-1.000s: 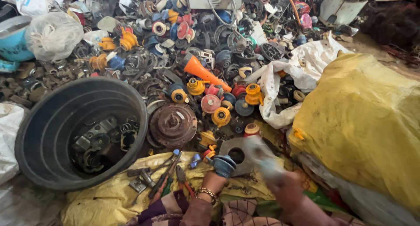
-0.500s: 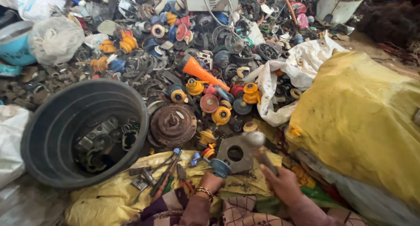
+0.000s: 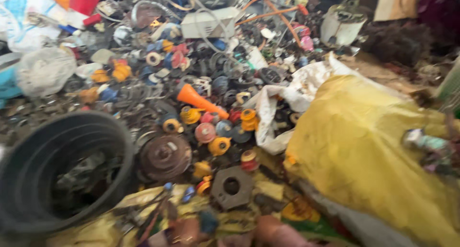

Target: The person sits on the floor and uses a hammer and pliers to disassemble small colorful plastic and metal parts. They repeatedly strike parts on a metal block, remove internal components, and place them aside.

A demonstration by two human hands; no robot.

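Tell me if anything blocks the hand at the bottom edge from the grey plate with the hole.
Nothing visible does: the blurred hand sits just below the grey plate, only flat yellow cloth between them.

My whole view is blurry. My left hand [image 3: 184, 232] and right hand [image 3: 275, 233] are cut off at the near edge, so I can't tell their grip. The black tub [image 3: 28, 199] runs off the left edge.

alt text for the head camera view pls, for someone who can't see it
Blurred downward view of a floor heaped with scrap machine parts: a grey hexagonal metal plate with a round hole lies at bottom centre beside a rusty round disc. A black tub sits left, a yellow sack right, an orange cone mid-pile.
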